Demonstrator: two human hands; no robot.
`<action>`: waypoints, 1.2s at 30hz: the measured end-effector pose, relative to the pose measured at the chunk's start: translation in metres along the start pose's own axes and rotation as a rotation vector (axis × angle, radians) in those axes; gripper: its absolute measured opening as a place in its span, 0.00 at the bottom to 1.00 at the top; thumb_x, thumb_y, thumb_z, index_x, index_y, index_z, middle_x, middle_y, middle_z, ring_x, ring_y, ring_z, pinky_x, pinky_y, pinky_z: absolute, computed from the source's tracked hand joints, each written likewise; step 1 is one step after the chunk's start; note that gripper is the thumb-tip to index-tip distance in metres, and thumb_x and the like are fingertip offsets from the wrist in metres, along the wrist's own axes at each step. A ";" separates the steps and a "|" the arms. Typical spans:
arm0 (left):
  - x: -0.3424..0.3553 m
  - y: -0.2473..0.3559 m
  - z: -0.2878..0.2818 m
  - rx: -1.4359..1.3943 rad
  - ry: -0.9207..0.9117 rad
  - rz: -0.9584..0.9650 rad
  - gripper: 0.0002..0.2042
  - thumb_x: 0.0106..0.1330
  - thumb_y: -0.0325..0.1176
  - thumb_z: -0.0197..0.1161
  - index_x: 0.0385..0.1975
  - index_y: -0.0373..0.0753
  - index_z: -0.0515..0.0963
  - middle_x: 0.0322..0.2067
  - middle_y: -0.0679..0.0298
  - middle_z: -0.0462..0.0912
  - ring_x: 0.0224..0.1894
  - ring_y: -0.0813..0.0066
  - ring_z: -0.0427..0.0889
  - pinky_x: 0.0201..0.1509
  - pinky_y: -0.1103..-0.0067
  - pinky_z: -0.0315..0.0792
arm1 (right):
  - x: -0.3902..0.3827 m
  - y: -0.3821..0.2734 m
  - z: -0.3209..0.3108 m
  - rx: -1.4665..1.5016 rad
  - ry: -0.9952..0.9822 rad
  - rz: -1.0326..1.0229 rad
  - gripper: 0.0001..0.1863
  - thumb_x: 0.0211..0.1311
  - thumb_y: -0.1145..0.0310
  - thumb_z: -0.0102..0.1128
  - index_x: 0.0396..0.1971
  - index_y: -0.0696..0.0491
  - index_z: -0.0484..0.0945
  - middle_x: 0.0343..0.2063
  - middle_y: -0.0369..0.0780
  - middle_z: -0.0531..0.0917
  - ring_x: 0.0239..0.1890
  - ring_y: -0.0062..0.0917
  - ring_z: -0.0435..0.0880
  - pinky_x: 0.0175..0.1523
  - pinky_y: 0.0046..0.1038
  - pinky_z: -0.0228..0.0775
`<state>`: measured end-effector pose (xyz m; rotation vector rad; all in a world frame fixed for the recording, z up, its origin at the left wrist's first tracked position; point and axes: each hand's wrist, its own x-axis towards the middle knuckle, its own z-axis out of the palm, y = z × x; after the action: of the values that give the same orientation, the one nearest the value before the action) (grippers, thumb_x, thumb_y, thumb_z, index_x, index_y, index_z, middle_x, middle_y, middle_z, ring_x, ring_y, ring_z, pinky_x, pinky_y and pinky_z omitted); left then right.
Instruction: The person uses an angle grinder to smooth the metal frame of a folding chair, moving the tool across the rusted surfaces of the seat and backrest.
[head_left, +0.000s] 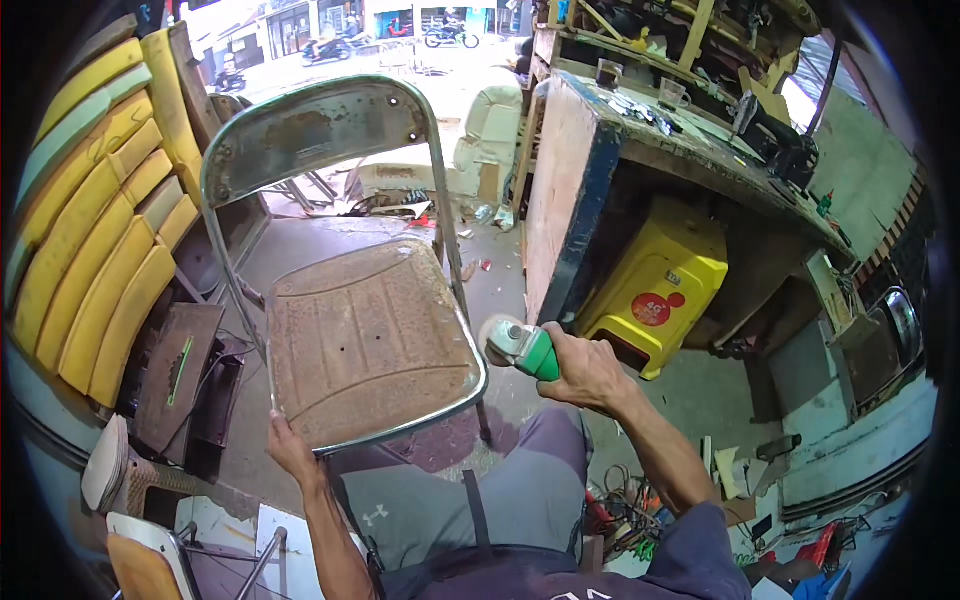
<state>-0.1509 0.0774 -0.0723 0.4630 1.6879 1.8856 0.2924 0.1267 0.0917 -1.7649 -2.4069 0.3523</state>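
In front of me stands a metal folding chair (370, 340), its bare seat pan brown with rust and its tube frame worn. The curved backrest (320, 135) is rusty too and rises at the far side. My left hand (290, 447) grips the near left corner of the seat's edge. In my right hand (585, 370) is a green angle grinder (530, 352), its silver head and disc beside the seat's right edge. Whether the disc touches the frame I cannot tell. My fingers on the grinder are partly hidden.
Yellow foam pads (100, 240) stack at the left. A worn workbench (660, 140) stands at the right, with a yellow plastic stool (665, 285) under it. Tangled cables (625, 505) lie near my right side, and another chair (150, 560) stands at the lower left.
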 end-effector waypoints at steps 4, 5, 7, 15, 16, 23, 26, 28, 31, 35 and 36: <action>-0.003 0.005 0.001 -0.017 -0.030 0.021 0.23 0.80 0.46 0.49 0.49 0.28 0.79 0.41 0.56 0.85 0.39 0.66 0.86 0.45 0.71 0.79 | -0.008 -0.003 0.004 0.059 -0.004 -0.026 0.36 0.46 0.55 0.68 0.54 0.55 0.66 0.39 0.56 0.85 0.42 0.57 0.85 0.46 0.53 0.76; -0.004 0.006 0.002 -0.007 -0.038 0.020 0.23 0.80 0.46 0.49 0.49 0.28 0.79 0.42 0.55 0.85 0.40 0.65 0.86 0.45 0.71 0.79 | -0.010 -0.003 0.009 0.067 0.028 -0.028 0.36 0.46 0.55 0.67 0.55 0.54 0.66 0.38 0.56 0.85 0.41 0.56 0.85 0.46 0.53 0.76; -0.002 0.004 0.000 0.027 -0.013 0.009 0.23 0.80 0.46 0.48 0.50 0.27 0.79 0.42 0.55 0.85 0.39 0.65 0.87 0.45 0.71 0.79 | -0.009 -0.002 0.020 0.078 0.096 -0.038 0.36 0.46 0.55 0.66 0.56 0.52 0.64 0.34 0.54 0.84 0.38 0.56 0.84 0.44 0.53 0.75; 0.001 -0.005 -0.005 0.024 -0.011 0.032 0.23 0.80 0.45 0.48 0.43 0.28 0.80 0.38 0.57 0.84 0.37 0.68 0.84 0.43 0.72 0.77 | -0.027 -0.011 0.048 0.280 0.183 0.151 0.42 0.47 0.53 0.69 0.62 0.54 0.63 0.36 0.57 0.85 0.40 0.57 0.86 0.48 0.53 0.77; -0.001 -0.005 -0.005 0.002 -0.023 0.020 0.23 0.80 0.46 0.48 0.46 0.28 0.80 0.39 0.56 0.85 0.38 0.66 0.85 0.44 0.71 0.78 | -0.027 -0.011 0.053 0.306 0.177 0.209 0.42 0.48 0.53 0.69 0.62 0.53 0.64 0.35 0.57 0.86 0.39 0.57 0.86 0.47 0.53 0.78; 0.000 0.005 0.003 0.023 -0.019 0.024 0.23 0.80 0.46 0.48 0.47 0.27 0.80 0.41 0.54 0.85 0.39 0.66 0.85 0.45 0.72 0.78 | -0.037 -0.008 0.090 0.414 0.303 0.269 0.44 0.50 0.48 0.71 0.63 0.53 0.61 0.30 0.57 0.85 0.34 0.57 0.87 0.43 0.52 0.80; -0.010 0.011 0.003 -0.044 -0.023 0.003 0.24 0.80 0.46 0.47 0.50 0.27 0.79 0.43 0.53 0.85 0.41 0.64 0.86 0.47 0.71 0.79 | -0.052 -0.007 0.110 0.425 0.268 0.174 0.44 0.50 0.50 0.72 0.63 0.54 0.60 0.34 0.57 0.85 0.37 0.57 0.87 0.43 0.52 0.80; -0.003 0.009 0.004 -0.026 -0.024 0.013 0.24 0.81 0.46 0.47 0.51 0.26 0.78 0.44 0.52 0.85 0.43 0.63 0.87 0.48 0.70 0.80 | -0.060 -0.016 0.110 0.438 0.290 0.107 0.45 0.50 0.51 0.73 0.63 0.55 0.60 0.36 0.59 0.85 0.37 0.57 0.87 0.43 0.53 0.79; 0.001 0.004 0.001 -0.024 -0.042 0.019 0.24 0.81 0.46 0.47 0.52 0.26 0.78 0.46 0.52 0.84 0.43 0.63 0.87 0.49 0.70 0.80 | -0.060 -0.024 0.114 0.504 0.328 0.355 0.45 0.50 0.51 0.73 0.63 0.53 0.59 0.36 0.58 0.85 0.39 0.59 0.86 0.46 0.53 0.77; -0.003 0.006 -0.002 -0.028 -0.044 0.018 0.25 0.80 0.46 0.47 0.52 0.25 0.78 0.46 0.52 0.84 0.44 0.63 0.86 0.49 0.70 0.79 | -0.073 -0.027 0.126 0.545 0.313 0.250 0.46 0.50 0.53 0.75 0.63 0.53 0.58 0.37 0.58 0.85 0.38 0.59 0.86 0.44 0.53 0.78; 0.001 0.004 -0.003 -0.008 -0.042 0.025 0.24 0.80 0.46 0.48 0.51 0.25 0.78 0.46 0.52 0.84 0.44 0.63 0.86 0.49 0.70 0.79 | -0.073 -0.027 0.136 0.561 0.333 0.205 0.46 0.49 0.54 0.75 0.63 0.52 0.58 0.37 0.57 0.85 0.37 0.58 0.86 0.43 0.53 0.79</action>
<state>-0.1542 0.0759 -0.0686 0.5196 1.6544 1.8868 0.2566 0.0347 -0.0304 -1.6430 -1.6901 0.6268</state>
